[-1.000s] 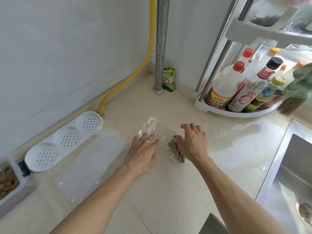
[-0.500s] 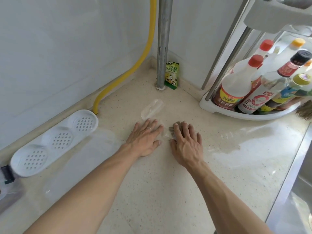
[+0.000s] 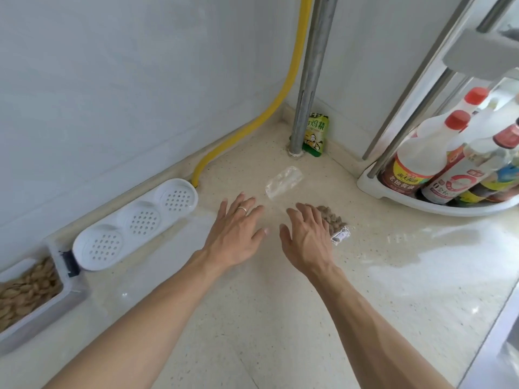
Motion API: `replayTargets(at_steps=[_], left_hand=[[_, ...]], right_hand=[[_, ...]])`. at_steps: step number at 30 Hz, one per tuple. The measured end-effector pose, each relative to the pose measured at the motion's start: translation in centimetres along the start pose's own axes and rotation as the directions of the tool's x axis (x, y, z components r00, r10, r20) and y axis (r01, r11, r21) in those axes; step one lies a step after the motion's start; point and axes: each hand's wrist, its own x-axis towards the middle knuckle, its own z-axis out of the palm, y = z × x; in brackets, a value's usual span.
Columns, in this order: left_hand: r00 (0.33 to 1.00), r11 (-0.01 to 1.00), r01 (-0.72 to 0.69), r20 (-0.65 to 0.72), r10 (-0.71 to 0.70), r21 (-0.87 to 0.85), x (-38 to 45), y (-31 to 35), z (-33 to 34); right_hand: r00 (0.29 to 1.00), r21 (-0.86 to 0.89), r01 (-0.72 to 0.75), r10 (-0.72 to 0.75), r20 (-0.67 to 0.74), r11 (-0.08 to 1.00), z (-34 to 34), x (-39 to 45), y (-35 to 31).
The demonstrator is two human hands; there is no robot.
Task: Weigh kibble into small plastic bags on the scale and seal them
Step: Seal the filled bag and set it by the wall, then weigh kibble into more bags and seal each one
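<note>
head view: left hand [image 3: 234, 234] and right hand [image 3: 307, 237] are hovering with fingers spread, gripping nothing; the kibble bag [image 3: 335, 224] is lying on the bench [image 3: 280, 318] at right hand's 2 o'clock; sealing well likely means pressing its strip flat.

Head view, close, looking down at countertop [image 3: 252, 318] corner.

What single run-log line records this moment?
left hand: open, flat on counter | right hand: open, beside kibble bag | empty bag: lying behind hands
</note>
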Motion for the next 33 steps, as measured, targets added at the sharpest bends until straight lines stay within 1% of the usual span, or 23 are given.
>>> replayTargets(at_steps=[3,5,8,11,13,15,17,18,22,26,28,31,33], left_hand=[[0.975,0.986,0.157,-0.149,-0.164,-0.057,-3.8,-2.6,-0.6],[0.942,0.958,0.275,-0.177,-0.285,-0.081,-6.5,-4.3,-0.6],[0.896,0.911,0.408,-0.165,-0.413,-0.067,-9.9,-6.3,-0.1],[0.824,0.83,0.555,-0.099,-0.558,-0.053,-12.4,-7.7,0.4],[0.802,0.803,0.596,-0.059,-0.594,0.009,-13.4,-8.4,0.6],[0.806,0.806,0.591,-0.08,-0.587,0.043,-14.0,-8.6,0.8],[0.816,0.824,0.566,-0.162,-0.554,0.031,-14.2,-8.6,0.8],[0.822,0.835,0.549,-0.2,-0.534,0.028,-14.2,-8.5,0.7],[0.825,0.863,0.505,-0.295,-0.481,0.005,-14.1,-8.5,0.2],[0.801,0.905,0.405,-0.425,-0.421,-0.133,-14.4,-8.5,-1.3],[0.79,0.904,0.383,-0.44,-0.427,-0.19,-14.6,-8.6,-2.2],[0.786,0.895,0.365,-0.43,-0.443,-0.256,-14.9,-9.1,-3.3],[0.786,0.878,0.339,-0.411,-0.462,-0.339,-15.2,-9.3,-4.2]], right_hand=[[0.997,0.082,0.076,-0.078,0.021,0.994,0.6,0.4,-4.1],[0.991,0.107,0.12,-0.126,0.054,0.987,1.3,0.4,-6.8],[0.975,0.086,0.155,-0.166,0.15,0.984,2.6,0.2,-10.1],[0.955,0.024,0.144,-0.145,0.257,0.989,4.0,-0.3,-11.6],[0.955,-0.009,0.133,-0.126,0.267,0.991,4.7,-0.7,-11.7],[0.974,0.022,0.131,-0.133,0.183,0.991,5.2,-1.3,-11.5],[0.988,0.086,0.131,-0.137,0.073,0.988,5.5,-1.7,-11.4],[0.991,0.123,0.117,-0.123,0.047,0.986,5.5,-1.6,-11.4],[0.997,0.241,0.062,-0.072,0.034,0.969,4.5,-1.2,-11.9],[0.999,0.425,0.002,-0.022,0.043,0.905,3.5,-1.4,-12.2],[0.999,0.468,-0.03,0.01,0.045,0.883,3.1,-1.8,-12.4],[0.998,0.53,-0.048,0.061,-0.008,0.847,2.5,-2.3,-12.6],[0.995,0.615,-0.073,0.098,-0.007,0.785,1.5,-2.6,-13.1]])
